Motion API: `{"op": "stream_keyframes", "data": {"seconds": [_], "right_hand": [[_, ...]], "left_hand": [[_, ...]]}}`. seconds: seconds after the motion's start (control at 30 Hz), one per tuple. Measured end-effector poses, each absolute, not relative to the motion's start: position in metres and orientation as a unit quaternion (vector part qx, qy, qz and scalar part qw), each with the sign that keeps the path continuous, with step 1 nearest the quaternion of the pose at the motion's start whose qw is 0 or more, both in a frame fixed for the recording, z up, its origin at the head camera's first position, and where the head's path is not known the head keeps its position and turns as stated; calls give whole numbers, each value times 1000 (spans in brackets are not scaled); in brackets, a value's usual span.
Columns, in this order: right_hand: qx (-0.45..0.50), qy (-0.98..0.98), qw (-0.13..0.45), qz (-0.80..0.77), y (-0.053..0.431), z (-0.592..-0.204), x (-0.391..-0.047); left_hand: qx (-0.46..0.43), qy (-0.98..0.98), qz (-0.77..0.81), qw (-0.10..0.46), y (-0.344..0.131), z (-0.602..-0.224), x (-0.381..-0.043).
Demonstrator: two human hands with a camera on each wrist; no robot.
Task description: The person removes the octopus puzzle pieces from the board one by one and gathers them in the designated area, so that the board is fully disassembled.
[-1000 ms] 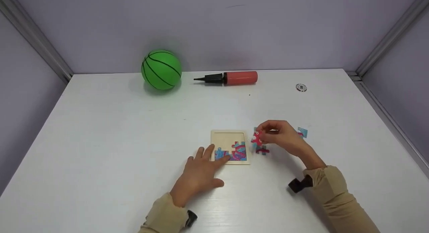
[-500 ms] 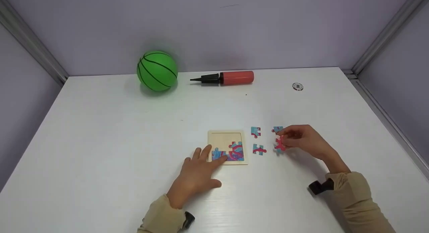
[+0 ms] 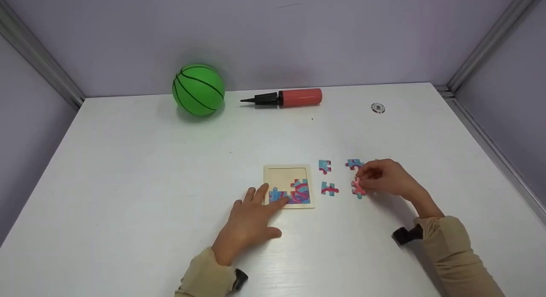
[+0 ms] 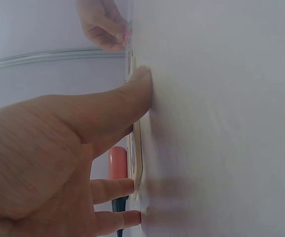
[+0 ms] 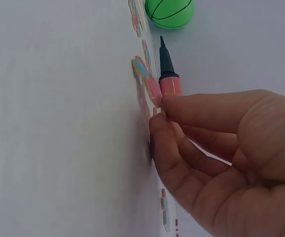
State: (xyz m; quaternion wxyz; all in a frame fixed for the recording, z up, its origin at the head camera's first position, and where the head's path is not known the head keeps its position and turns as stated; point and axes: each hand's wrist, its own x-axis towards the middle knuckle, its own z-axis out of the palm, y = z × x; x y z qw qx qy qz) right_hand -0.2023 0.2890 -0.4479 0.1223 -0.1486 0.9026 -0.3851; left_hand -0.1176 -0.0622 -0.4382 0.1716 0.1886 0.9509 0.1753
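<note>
My left hand (image 3: pixel 249 222) lies spread with its fingertips on a small wooden puzzle tray (image 3: pixel 311 194), whose lower part holds several blue, purple and pink pieces (image 3: pixel 301 192). In the left wrist view its thumb (image 4: pixel 132 96) is near the tabletop beside the tray's edge. My right hand (image 3: pixel 392 179) pinches a pink and blue jigsaw piece (image 3: pixel 358 189) between thumb and fingers; the right wrist view has this jigsaw piece (image 5: pixel 147 79) tilted, close over the table. Just beyond it lies a blue piece (image 3: pixel 353 163), partly behind the fingers.
Two loose pieces, one blue and pink (image 3: pixel 325 166) and one nearer (image 3: pixel 329 189), lie right of the tray. At the back stand a green ball (image 3: pixel 198 90) and a red and black hand pump (image 3: pixel 300 97) lying flat. A round chip (image 3: pixel 378 108) rests at back right.
My right hand has carried the pinched jigsaw piece rightward from over the two loose pieces, then tilted it lower toward the table. The left hand has stayed on the tray.
</note>
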Motion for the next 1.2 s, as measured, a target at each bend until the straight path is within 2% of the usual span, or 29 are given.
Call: {"op": "stream_keyframes", "data": {"seconds": [0.63,0.97,1.2], "right_hand": [[-127,926,77,-348,278,-446,-200],[-153,916,92,-360,222,-445,-205],[-200,899,110,-373,179,-441,-213]], "left_hand": [[190,951,183,162,-60,-439,-119],[205,941,220,156,-51,-441,-114],[201,943,198,175,-50,-442,-116]]}}
